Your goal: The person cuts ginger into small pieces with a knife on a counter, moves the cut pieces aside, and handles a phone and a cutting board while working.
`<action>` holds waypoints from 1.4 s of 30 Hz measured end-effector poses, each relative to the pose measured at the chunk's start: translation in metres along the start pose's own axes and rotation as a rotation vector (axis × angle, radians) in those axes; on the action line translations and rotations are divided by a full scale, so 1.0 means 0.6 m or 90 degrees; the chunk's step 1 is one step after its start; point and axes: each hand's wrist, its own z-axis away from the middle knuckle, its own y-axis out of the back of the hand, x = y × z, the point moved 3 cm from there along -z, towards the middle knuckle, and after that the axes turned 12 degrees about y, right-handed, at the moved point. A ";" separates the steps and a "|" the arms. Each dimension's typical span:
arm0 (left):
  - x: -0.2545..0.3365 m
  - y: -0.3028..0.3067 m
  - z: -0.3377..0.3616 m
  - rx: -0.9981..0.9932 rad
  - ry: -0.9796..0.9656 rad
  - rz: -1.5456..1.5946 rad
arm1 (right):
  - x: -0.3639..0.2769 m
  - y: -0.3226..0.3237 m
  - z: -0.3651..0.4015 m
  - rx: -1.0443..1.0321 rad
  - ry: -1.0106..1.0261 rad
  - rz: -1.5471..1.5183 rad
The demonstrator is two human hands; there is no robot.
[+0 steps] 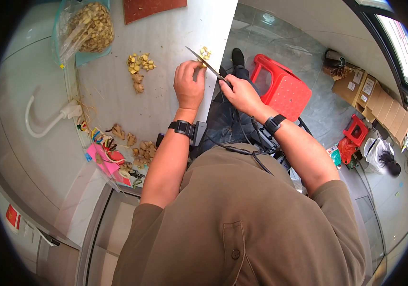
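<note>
My right hand (242,97) grips a knife (208,66) by its dark handle, the blade slanting up and left over the edge of the white table (166,35). Beside the blade my left hand (189,86) is closed, fingertips pinching a small piece of ginger (204,65) mostly hidden by the fingers and blade. Just beyond the blade lies a little heap of cut yellow ginger (206,51). Farther left on the table are a pile of ginger slices (140,62) and some unpeeled ginger pieces (138,83).
A plastic bag of ginger pieces (92,28) stands at the upper left, near a red-brown board (154,8). More ginger root (144,153) and small clutter lie near my left forearm. A red stool (287,90) stands on the floor to the right, with cardboard boxes (366,93) beyond.
</note>
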 end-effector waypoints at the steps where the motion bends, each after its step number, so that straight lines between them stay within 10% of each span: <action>1: 0.000 0.000 0.000 0.003 -0.002 -0.002 | 0.001 -0.001 0.000 -0.003 0.004 0.003; 42: -0.005 -0.006 0.001 0.010 0.022 0.070 | 0.008 -0.010 -0.002 -0.043 -0.007 0.044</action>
